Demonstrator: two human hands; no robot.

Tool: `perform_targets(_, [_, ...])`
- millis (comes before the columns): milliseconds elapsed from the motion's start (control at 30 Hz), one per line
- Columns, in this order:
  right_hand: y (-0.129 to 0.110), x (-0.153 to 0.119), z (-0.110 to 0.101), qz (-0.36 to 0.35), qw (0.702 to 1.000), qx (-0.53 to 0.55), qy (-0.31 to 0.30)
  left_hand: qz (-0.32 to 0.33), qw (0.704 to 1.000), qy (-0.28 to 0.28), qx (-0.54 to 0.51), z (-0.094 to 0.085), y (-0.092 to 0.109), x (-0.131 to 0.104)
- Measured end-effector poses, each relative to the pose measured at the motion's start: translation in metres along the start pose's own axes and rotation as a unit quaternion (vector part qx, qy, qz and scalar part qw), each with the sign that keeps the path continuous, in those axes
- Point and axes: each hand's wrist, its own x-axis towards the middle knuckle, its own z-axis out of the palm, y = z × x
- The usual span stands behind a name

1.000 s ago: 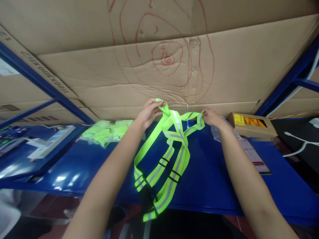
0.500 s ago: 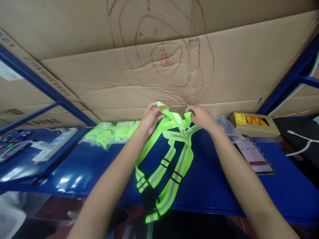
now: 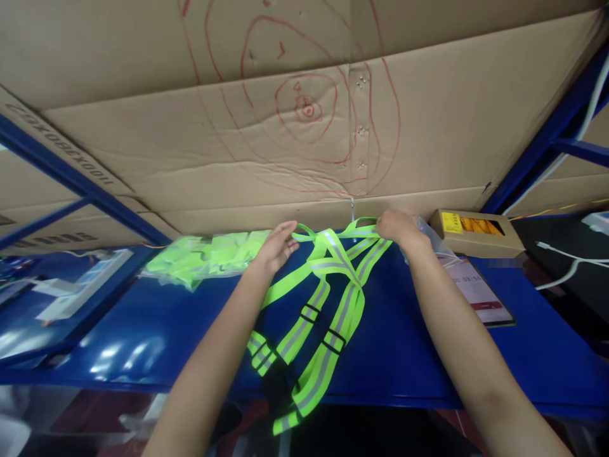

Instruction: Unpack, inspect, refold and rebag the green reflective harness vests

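The near end of the yellow-green reflective harness (image 3: 318, 379) hangs past the front edge of the blue table (image 3: 390, 343), its upper part lifted between the hands. The left hand (image 3: 276, 249), at the harness's upper left, pinches a strap at the fingertips, the other fingers loosely spread. The right hand (image 3: 398, 230), at its upper right, curls round gathered straps, fingertips hidden. Compared with the earlier frame, the hands are wider apart and the straps between them are drawn straighter. Left of the harness lie bagged green straps (image 3: 183, 260) and, farther left, a white power strip (image 3: 90, 284); right of it are a clear bag (image 3: 436, 243), a lit-screen device (image 3: 480, 293) and an open-windowed carton (image 3: 485, 241). Behind the harness stands a cardboard wall (image 3: 438, 146) with red hand-drawn rings, between blue frame posts (image 3: 545, 143).
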Motion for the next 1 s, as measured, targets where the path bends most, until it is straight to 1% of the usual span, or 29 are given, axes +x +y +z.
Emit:
perform_targets(167, [0.001,-0.002,0.007,-0.026,0.996,-0.036,-0.077,-0.022,0.999,-0.020,-0.021,-0.006,-0.006,0.001])
perform_targets(267, [-0.002,-0.005,0.013,-0.030,0.989,-0.060,-0.131,-0.047,0.998,-0.024,0.016,-0.009,-0.013,0.001])
perform_targets(333, [-0.006,-0.006,0.017,-0.029,0.986,-0.072,-0.148,-0.066,0.996,-0.020,0.055,-0.010,-0.020,0.001])
perform_targets(433, [-0.011,-0.005,0.024,-0.035,0.986,-0.079,-0.143,-0.079,0.992,-0.017,0.099,-0.008,-0.030,0.002])
perform_targets(567, [-0.013,-0.004,0.026,-0.042,0.986,-0.084,-0.139,-0.075,0.990,-0.021,0.117,-0.003,-0.038,0.003])
perform_targets(667, [-0.016,-0.007,0.025,-0.050,0.986,-0.082,-0.133,-0.068,0.991,-0.033,0.114,0.000,-0.037,0.002])
perform_targets(767, [-0.021,-0.011,0.020,-0.070,0.989,-0.067,-0.112,-0.047,0.992,-0.049,0.106,0.003,-0.033,-0.001])
perform_targets(867, [-0.029,-0.016,0.016,-0.108,0.990,-0.047,-0.076,-0.017,0.992,-0.061,0.109,0.006,-0.029,-0.005])
perform_targets(1000, [-0.039,-0.024,0.015,-0.195,0.980,-0.007,-0.030,0.013,0.988,-0.051,0.147,0.006,-0.026,-0.007])
